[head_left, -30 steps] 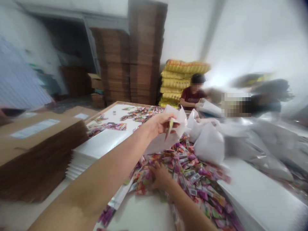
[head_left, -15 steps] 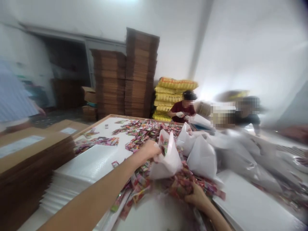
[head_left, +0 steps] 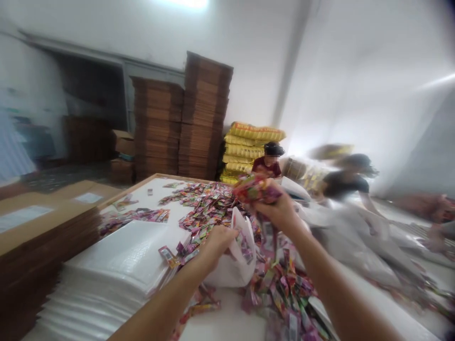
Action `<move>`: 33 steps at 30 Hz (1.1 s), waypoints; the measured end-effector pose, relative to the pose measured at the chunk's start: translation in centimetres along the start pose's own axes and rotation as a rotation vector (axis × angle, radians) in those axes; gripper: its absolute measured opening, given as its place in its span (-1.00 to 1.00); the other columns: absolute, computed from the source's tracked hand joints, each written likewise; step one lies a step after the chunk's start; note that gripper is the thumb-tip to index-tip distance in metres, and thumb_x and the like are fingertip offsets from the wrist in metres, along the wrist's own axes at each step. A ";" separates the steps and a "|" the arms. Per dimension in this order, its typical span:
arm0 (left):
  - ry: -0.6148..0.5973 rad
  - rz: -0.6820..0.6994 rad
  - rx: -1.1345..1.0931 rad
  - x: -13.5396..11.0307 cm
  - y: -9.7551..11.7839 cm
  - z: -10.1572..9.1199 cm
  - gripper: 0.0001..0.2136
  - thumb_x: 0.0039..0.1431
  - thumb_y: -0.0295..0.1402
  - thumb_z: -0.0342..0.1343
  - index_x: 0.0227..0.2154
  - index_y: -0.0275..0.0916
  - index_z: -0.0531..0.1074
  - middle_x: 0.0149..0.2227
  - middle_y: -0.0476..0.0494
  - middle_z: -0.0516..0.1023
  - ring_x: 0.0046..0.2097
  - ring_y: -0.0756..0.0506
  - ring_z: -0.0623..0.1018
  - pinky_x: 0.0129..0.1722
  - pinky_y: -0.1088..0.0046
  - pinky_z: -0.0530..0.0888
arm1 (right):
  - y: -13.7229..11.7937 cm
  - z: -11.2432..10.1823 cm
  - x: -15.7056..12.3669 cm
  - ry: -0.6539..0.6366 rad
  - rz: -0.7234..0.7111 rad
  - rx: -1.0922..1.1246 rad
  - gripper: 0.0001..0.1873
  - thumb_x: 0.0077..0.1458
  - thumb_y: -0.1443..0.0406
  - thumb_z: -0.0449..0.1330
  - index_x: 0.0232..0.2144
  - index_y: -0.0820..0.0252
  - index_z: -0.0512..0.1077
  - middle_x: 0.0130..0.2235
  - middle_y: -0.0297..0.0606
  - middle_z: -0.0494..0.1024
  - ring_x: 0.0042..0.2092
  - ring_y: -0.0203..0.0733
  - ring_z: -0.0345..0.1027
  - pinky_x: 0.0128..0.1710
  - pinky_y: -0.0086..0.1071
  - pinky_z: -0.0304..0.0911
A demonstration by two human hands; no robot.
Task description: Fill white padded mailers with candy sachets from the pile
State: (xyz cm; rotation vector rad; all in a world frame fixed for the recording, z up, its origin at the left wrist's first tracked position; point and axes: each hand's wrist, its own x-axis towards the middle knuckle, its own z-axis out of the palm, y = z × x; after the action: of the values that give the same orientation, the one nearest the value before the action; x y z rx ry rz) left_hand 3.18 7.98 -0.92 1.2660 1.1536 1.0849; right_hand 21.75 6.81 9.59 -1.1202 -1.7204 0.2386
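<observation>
My left hand grips the rim of a white plastic bag standing on the table, its mouth open and some small packets inside. Raised above and just beyond the bag's mouth, my right hand clutches a bunch of small colourful packets; one or more dangle below the fingers. Many more loose packets cover the table behind the bag, and another heap lies to its right. The print on the packets is too blurred to read.
At left, a stack of white bags lies beside a cardboard stack. Tall piles of flattened cardboard and yellow sacks stand behind the wooden-edged table. Two co-workers, one in dark red, one in black, are across the table.
My right hand has risen from the heap at the right of the bag, carrying packets up above it. The left hand keeps its hold on the bag's rim. Filled bags at right are now less visible.
</observation>
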 end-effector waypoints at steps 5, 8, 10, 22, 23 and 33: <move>0.175 0.073 -0.155 -1.3 -1.3 -2.7 -0.74 -0.05 -0.11 0.08 -0.62 -0.19 0.31 -0.61 -0.02 0.40 -0.54 -0.05 0.42 -0.48 0.42 0.41 | 1.0 5.2 -3.4 -0.537 -0.032 -0.331 -0.71 -0.20 0.33 0.22 -0.30 0.12 0.49 -0.33 -0.37 0.57 -0.29 -0.19 0.39 -0.33 -0.45 0.16; 0.140 0.100 -0.043 -2.0 -2.1 -2.0 -0.74 -0.01 -0.16 0.05 -0.67 -0.20 0.29 -0.65 0.00 0.33 -0.56 -0.03 0.35 -0.53 0.46 0.28 | 2.6 4.3 -6.0 -0.755 -0.019 -0.630 -0.74 -0.27 0.37 0.21 -0.39 0.12 0.52 -0.38 -0.27 0.58 -0.34 -0.13 0.41 -0.40 -0.40 0.08; 0.061 0.184 0.115 -2.5 -2.4 -0.6 -0.71 0.00 -0.20 0.02 -0.72 -0.19 0.20 -0.68 0.04 0.22 -0.57 0.00 0.26 -0.54 0.47 0.16 | 2.9 3.4 -7.0 -0.839 -0.053 -0.737 -0.71 -0.33 0.40 0.23 -0.41 0.13 0.55 -0.39 -0.22 0.58 -0.36 -0.09 0.41 -0.43 -0.38 0.04; 0.045 0.297 0.264 2.9 2.8 1.5 -0.75 -0.01 -0.35 0.00 -0.75 -0.22 0.25 -0.74 0.03 0.22 -0.63 0.03 0.26 -0.57 0.49 0.10 | 3.8 -9.2 -3.7 -0.243 0.535 -0.078 -0.83 -0.28 0.26 0.30 -0.50 0.19 0.53 -0.49 -0.34 0.58 -0.44 -0.16 0.42 -0.43 -0.38 0.31; 0.057 0.319 0.268 4.4 4.6 1.3 -0.74 0.01 -0.35 0.00 -0.74 -0.23 0.27 -0.75 0.01 0.24 -0.63 0.02 0.28 -0.57 0.49 0.12 | 3.3 -9.8 -3.9 -0.183 0.559 -0.042 -0.80 -0.28 0.25 0.31 -0.48 0.19 0.54 -0.48 -0.30 0.60 -0.43 -0.13 0.45 -0.42 -0.36 0.34; 0.120 0.599 0.454 2.2 4.2 -0.1 -0.65 0.02 -0.26 0.12 -0.74 -0.22 0.15 -0.67 0.06 0.14 -0.50 0.02 0.16 -0.45 0.45 0.06 | 1.8 -8.5 -8.9 0.052 0.613 0.547 -0.60 -0.21 0.23 0.38 -0.23 0.21 0.54 -0.30 -0.19 0.66 -0.32 0.01 0.55 -0.25 -0.19 0.45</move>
State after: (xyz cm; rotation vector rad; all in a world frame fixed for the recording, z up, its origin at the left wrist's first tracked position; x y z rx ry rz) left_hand 3.52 10.26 3.17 2.0097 1.1808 1.3894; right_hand 30.13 -1.87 6.62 -1.1825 -1.1152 0.9852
